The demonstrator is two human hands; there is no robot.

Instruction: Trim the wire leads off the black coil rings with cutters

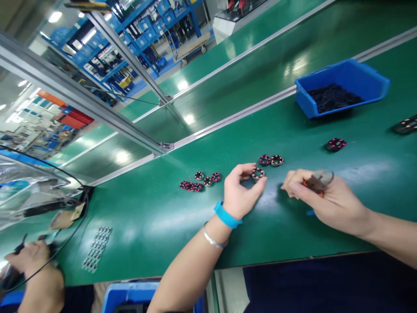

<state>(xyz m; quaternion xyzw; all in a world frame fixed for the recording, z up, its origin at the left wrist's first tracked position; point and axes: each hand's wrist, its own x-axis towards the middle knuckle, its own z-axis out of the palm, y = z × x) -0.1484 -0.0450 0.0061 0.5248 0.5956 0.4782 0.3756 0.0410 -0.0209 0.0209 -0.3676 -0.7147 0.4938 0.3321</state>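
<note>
My left hand (pixel 241 191), with a blue wristband and a metal bangle, pinches a small ring-shaped motor stator (pixel 258 174) with copper and black segments between thumb and fingers. To its right, my right hand (pixel 325 204) is closed around a blurred hand tool with orange grips (pixel 313 184), which looks like small pliers. A bit of blue shows under that hand. Just beyond the held stator sit two more stators, one pink and black (pixel 265 160), one copper and black (pixel 276 160). Several similar stators (pixel 207 181) lie grouped left of my left hand.
A blue bin (pixel 306 102) of thin black pieces stands at the back right. Near it lie a pink-and-black stack (pixel 335 144) and another dark stack (pixel 405 125). Rows of small metallic parts (pixel 97 248) lie left. Another person's hands (pixel 32 256) work at far left, beside a black cable.
</note>
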